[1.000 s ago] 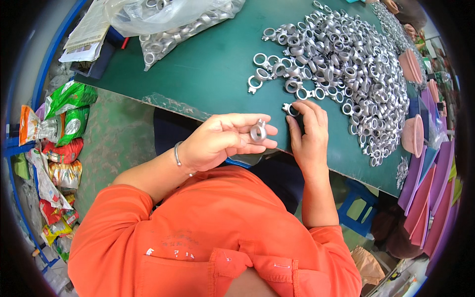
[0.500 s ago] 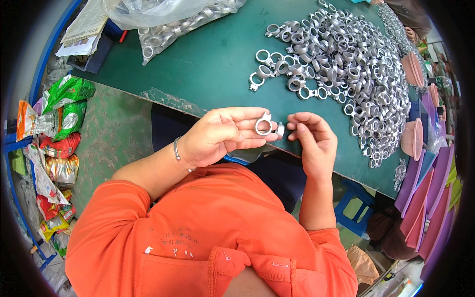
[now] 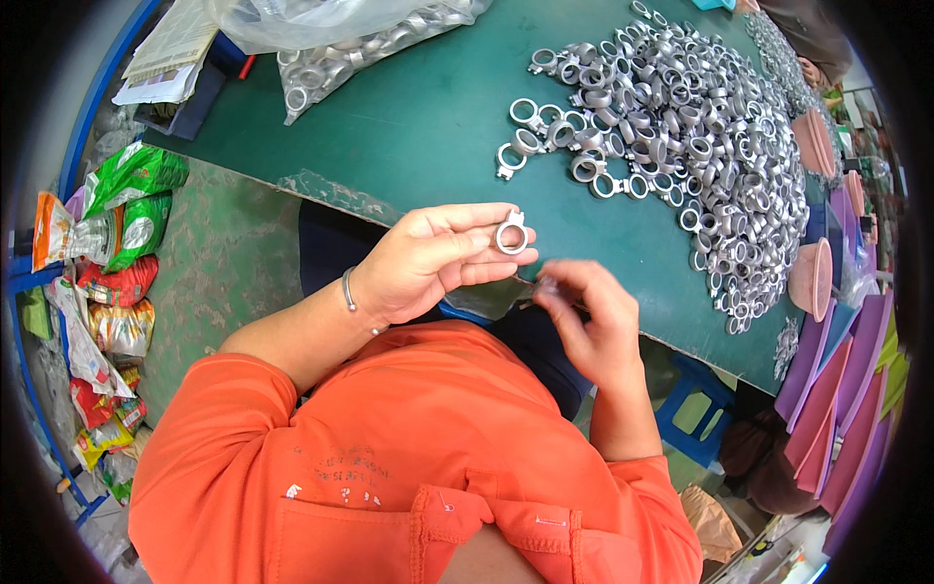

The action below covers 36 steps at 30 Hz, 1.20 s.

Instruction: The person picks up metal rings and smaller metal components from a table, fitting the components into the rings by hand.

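While the person in the orange shirt is leaning over the edge of the green table (image 3: 428,127), the left hand (image 3: 428,263) is lying palm-up and cradling a small metal ring clamp (image 3: 512,235) across its fingertips, just above the table's near edge. Just beside and below it, the right hand (image 3: 584,316) is curling its fingers inward and seems to be pinching something small, though motion blur is hiding what it is. Farther back on the table, a big heap of matching silver clamps (image 3: 691,136) is spreading toward the right, and a clear plastic bag (image 3: 350,34) of more parts is sitting at the far left edge. Colourful snack packets (image 3: 107,253) are lying on the floor at the left.
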{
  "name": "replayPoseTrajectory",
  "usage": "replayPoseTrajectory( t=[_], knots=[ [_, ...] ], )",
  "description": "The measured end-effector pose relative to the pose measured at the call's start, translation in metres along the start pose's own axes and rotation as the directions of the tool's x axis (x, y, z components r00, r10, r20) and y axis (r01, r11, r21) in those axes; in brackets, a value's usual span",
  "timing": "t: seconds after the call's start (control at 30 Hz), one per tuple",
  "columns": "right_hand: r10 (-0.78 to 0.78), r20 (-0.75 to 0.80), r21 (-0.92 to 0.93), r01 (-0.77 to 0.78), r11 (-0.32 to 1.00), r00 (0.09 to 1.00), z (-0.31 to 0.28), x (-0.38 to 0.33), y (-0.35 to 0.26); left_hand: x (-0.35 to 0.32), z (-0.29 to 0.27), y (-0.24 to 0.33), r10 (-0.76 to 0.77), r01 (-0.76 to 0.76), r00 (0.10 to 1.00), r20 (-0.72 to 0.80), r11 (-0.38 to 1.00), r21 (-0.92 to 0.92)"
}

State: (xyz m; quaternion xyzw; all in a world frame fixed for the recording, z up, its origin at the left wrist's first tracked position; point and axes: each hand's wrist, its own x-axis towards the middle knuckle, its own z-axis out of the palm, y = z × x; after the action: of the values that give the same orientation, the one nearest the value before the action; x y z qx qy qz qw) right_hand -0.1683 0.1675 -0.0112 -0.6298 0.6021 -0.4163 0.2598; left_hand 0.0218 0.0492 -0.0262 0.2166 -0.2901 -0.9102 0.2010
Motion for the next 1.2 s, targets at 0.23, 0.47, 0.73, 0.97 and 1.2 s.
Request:
replayPoseTrajectory(
  t=[0.23, 0.47, 0.73, 0.97, 1.2],
  knots=[
    [-0.190, 0.034, -0.160, 0.193, 0.968, 0.981, 0.000, 0.012, -0.007, -0.001, 0.000, -0.001, 0.040, -0.039, 0.998, -0.057, 0.999, 0.015],
    [-0.348, -0.035, -0.423, 0.301, 0.855, 0.937, 0.017, 0.087, 0.001, -0.003, 0.002, -0.008, 0.558, -0.511, 0.828, 0.051, 0.716, 0.476],
    [-0.314, 0.156, -0.488, 0.350, 0.800, 0.936, 0.014, 0.074, 0.007, -0.005, 0.000, -0.009, 0.475, -0.424, 0.877, -0.069, 0.834, 0.352],
    [-0.207, -0.112, -0.437, 0.139, 0.889, 0.972, -0.013, 0.032, 0.018, 0.001, -0.001, -0.002, 0.510, -0.310, 0.860, -0.028, 0.563, 0.766],
    [-0.158, -0.194, -0.390, 0.072, 0.918, 0.968, -0.006, 0.009, 0.019, 0.006, -0.011, 0.022, 0.681, -0.280, 0.719, 0.141, 0.098, 0.955]
  ],
)
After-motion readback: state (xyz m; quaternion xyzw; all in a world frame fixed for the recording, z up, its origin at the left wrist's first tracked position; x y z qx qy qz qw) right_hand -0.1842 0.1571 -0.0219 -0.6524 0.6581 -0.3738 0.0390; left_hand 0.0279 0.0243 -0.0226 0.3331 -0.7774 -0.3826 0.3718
